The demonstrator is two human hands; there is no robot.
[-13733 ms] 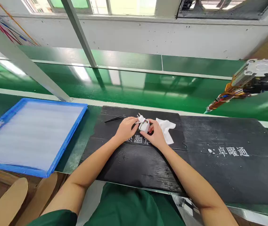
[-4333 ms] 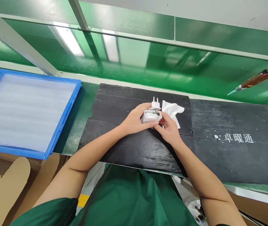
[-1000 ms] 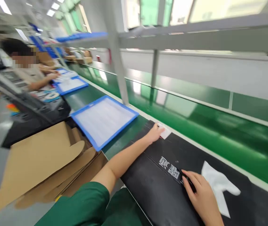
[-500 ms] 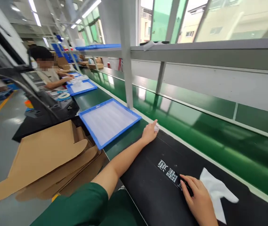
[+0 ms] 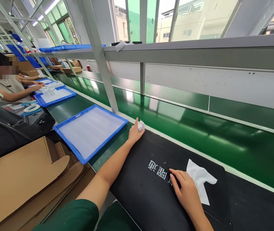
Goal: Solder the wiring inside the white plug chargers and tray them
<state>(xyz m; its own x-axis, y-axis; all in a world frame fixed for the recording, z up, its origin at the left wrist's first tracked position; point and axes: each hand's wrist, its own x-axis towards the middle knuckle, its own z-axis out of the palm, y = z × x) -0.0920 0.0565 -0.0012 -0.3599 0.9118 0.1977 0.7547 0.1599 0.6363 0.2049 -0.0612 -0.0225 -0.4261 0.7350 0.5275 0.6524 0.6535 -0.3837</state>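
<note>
My left hand (image 5: pixel 135 133) reaches out to the far edge of the black mat (image 5: pixel 137 199), closed on a small white plug adapter (image 5: pixel 141 126). Small prongs seem to stick up from its top. My right hand (image 5: pixel 186 189) rests on the mat with its fingers bent and thumb apart; a dark patch under them may be shadow. White printed characters (image 5: pixel 161 172) on the mat run in under its fingertips. Just beyond that hand lies a crumpled white cloth (image 5: pixel 199 178).
Left of the mat lies a blue-rimmed tray (image 5: pixel 92 133) with a whitish inside. Flat cardboard pieces (image 5: pixel 18 183) are stacked at the lower left. A green conveyor belt (image 5: pixel 187 134) runs behind the mat, below a grey shelf (image 5: pixel 187 53). A co-worker (image 5: pixel 4 80) handles white items over trays.
My view has swung to the right, so everything sits further left. The white adapter in my left hand now shows more clearly. My right hand stays by the printed characters.
</note>
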